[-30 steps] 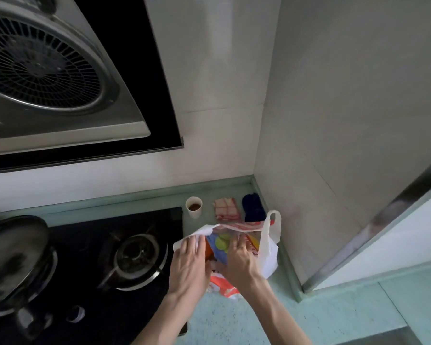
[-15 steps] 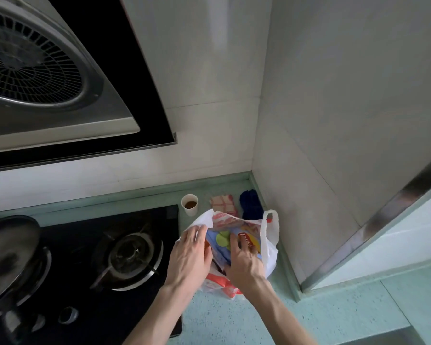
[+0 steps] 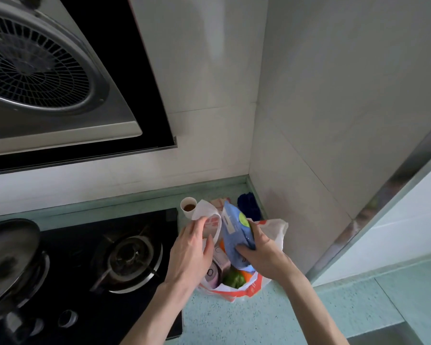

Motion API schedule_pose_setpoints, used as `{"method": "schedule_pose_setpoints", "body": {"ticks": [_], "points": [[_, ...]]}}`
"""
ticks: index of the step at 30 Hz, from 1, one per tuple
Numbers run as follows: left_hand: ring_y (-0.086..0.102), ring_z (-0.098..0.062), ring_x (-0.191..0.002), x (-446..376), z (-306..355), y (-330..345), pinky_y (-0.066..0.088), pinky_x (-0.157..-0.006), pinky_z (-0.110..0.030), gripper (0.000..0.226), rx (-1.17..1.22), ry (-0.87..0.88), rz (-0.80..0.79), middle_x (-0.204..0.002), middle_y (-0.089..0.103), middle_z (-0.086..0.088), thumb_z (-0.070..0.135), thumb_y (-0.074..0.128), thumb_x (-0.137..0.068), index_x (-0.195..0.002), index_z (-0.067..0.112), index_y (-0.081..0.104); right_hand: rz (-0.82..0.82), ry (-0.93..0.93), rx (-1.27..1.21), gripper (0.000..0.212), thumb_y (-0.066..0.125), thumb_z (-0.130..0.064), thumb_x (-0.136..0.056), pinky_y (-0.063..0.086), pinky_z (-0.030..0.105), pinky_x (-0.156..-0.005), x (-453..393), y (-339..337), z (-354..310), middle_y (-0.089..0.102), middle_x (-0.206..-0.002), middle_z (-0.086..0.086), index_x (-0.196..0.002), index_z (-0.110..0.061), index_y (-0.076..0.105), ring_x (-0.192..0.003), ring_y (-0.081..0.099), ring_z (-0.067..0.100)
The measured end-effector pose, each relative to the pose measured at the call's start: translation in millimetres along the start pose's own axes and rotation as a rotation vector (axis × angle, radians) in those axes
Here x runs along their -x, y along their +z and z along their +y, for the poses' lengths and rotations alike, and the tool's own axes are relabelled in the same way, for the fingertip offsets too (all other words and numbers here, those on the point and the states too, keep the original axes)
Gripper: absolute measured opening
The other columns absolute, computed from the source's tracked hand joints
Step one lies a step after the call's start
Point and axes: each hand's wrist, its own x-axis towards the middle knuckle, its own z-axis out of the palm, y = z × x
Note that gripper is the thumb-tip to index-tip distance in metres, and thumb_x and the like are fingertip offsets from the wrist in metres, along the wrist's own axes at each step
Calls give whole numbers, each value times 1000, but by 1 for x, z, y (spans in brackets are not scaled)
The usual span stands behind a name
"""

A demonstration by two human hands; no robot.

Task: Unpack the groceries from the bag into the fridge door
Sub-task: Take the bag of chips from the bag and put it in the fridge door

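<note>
A white and orange plastic grocery bag (image 3: 253, 286) stands on the green counter, in the corner beside the stove. My right hand (image 3: 264, 252) grips a blue packet (image 3: 234, 232) with a green round label, lifted halfway out of the bag's mouth. My left hand (image 3: 192, 247) holds the bag's left handle and rim (image 3: 207, 215), pulling it open. Inside the bag I see a pink can (image 3: 213, 273), a green item (image 3: 233, 280) and something orange. The fridge door is not in view.
A small paper cup (image 3: 188, 207) with brown liquid stands just behind the bag. A red-checked cloth and a dark blue cloth (image 3: 249, 206) lie in the corner. The black gas stove (image 3: 125, 257) and a lidded pan (image 3: 10, 247) lie to the left. A range hood (image 3: 47, 78) hangs overhead.
My right hand has taken hold of the blue packet and raised it upright out of the bag. My left hand has shifted up to the bag's left handle, uncovering the can and green item.
</note>
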Motion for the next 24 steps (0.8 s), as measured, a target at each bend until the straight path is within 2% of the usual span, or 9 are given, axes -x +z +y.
{"method": "schedule_pose_setpoints", "body": {"ticks": [3,6,8,10,12,15,19,22,24], "points": [[63,-3,-96,0,12,-16,43,-73,-8,30,242,-150,96,-113,66,11,29,62,-100,-129,24,58,59,-115,-13,58,58,-20,-103,49,6,-64,22,-5,-25,59,-129,-3,-152,-27,29,-94,64,8],[65,-4,-86,-1,23,-43,48,-71,-13,18,529,-289,140,-101,69,10,25,60,-99,-117,23,62,171,-232,81,67,57,-23,-103,45,8,-70,46,-8,-47,47,-127,-11,-159,-32,22,-103,59,11],[69,-8,-83,-4,30,-65,52,-74,-20,12,692,-396,79,-94,74,6,23,56,-102,-106,22,67,248,-309,121,69,57,-25,-103,45,14,-76,61,-8,-62,45,-131,-13,-161,-33,20,-106,49,5],[74,-21,-85,-8,35,-86,58,-79,-33,31,942,-565,-80,-92,79,-5,31,47,-105,-98,15,72,317,-400,146,70,57,-27,-103,47,22,-91,74,-6,-76,40,-152,-18,-162,-34,19,-122,47,2],[76,-31,-94,-7,37,-107,60,-90,-44,49,1246,-669,-211,-102,78,-17,43,39,-109,-106,8,73,390,-492,206,70,57,-32,-102,44,20,-101,85,-1,-87,27,-165,-21,-162,-32,21,-144,38,3],[69,-40,-114,1,26,-130,53,-103,-53,71,1452,-660,-321,-127,70,-25,62,33,-104,-133,6,65,508,-622,368,68,58,-34,-101,43,14,-100,99,8,-98,25,-168,-16,-162,-26,28,-153,30,7],[47,-35,-145,24,11,-153,29,-124,-52,79,1694,-590,-542,-155,51,-17,71,34,-100,-153,15,49,507,-795,461,82,74,-12,-89,47,37,-113,113,20,-97,29,-168,-11,-160,-28,35,-156,26,12],[55,-34,-139,45,8,-161,44,-114,-48,67,1725,-563,-532,-150,57,-18,58,35,-103,-146,11,58,401,-806,478,86,76,-34,-87,37,49,-120,126,36,-97,23,-170,-10,-161,-30,32,-159,16,18],[58,-35,-135,59,7,-164,51,-109,-45,58,1694,-483,-531,-148,58,-21,47,50,-101,-144,8,59,320,-790,476,90,73,-51,-87,24,46,-127,137,45,-99,19,-171,-10,-161,-29,28,-161,8,19]]}}
